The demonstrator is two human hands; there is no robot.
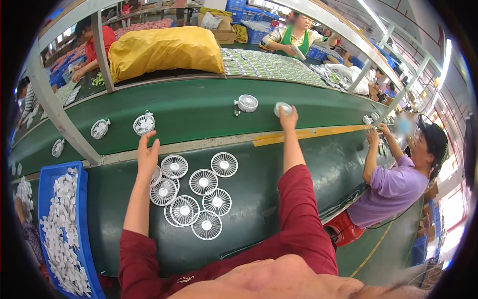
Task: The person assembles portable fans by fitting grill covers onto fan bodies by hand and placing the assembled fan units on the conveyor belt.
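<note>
At the edge of the green conveyor belt (194, 102), my left hand (148, 152) is raised with its fingers apart and nothing in them. Just beyond its fingertips lies a small white fan head (144, 123) with its blades showing. Farther right, my right hand (289, 119) reaches over the belt, its fingers closed on the near rim of a round white fan head (283, 109), slightly blurred. Another white fan head (247, 103) rests on the belt left of that hand. Between my forearms, several round white fan grilles (203, 182) lie on the dark worktable (259, 199), some overlapping.
A blue bin (82, 219) of small white parts stands at my left. More fan heads (100, 129) sit along the belt's left. Metal posts (59, 107) rise beyond the table. A yellow sack (167, 52) lies on the far shelf. A co-worker in purple (393, 192) sits at right.
</note>
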